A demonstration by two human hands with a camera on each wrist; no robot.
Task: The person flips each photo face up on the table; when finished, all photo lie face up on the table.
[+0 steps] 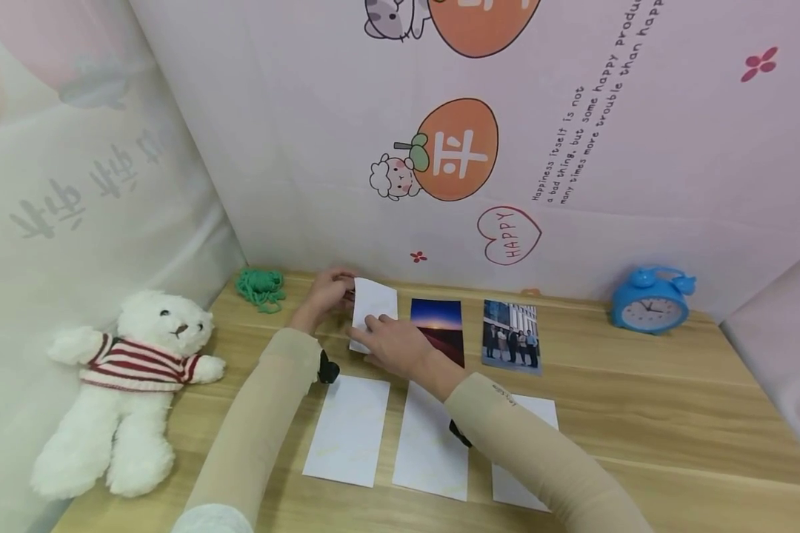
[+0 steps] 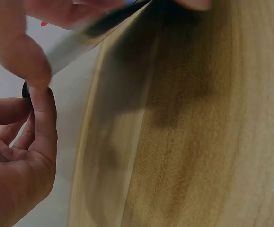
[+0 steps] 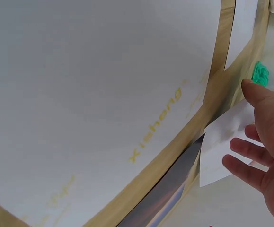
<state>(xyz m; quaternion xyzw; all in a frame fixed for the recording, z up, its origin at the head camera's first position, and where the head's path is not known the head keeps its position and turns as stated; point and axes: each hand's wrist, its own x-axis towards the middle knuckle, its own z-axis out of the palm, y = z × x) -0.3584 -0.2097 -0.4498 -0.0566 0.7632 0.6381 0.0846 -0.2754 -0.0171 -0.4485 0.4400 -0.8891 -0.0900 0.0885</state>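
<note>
In the head view, a photo print (image 1: 375, 297) is held up near the wall, its white back toward me. My left hand (image 1: 327, 295) pinches it at the upper left edge. Across its lower part reaches my right hand (image 1: 395, 344). Seen from the right wrist, this hand's fingers (image 3: 245, 172) are spread and slightly bent over the white back. To the right lie a sunset photo (image 1: 436, 320), partly covered by my right hand, and a group photo (image 1: 510, 337). Nearer me, white prints lie face down: the left one (image 1: 348, 429), the middle one (image 1: 430, 451) and the right one (image 1: 516, 481).
A white teddy bear (image 1: 143, 363) in a striped sweater sits at the left. Green yarn (image 1: 260, 287) lies in the back left corner. The blue alarm clock (image 1: 650, 300) stands at the back right. A printed cloth wall (image 1: 307, 148) rises behind the wooden table (image 1: 640, 414).
</note>
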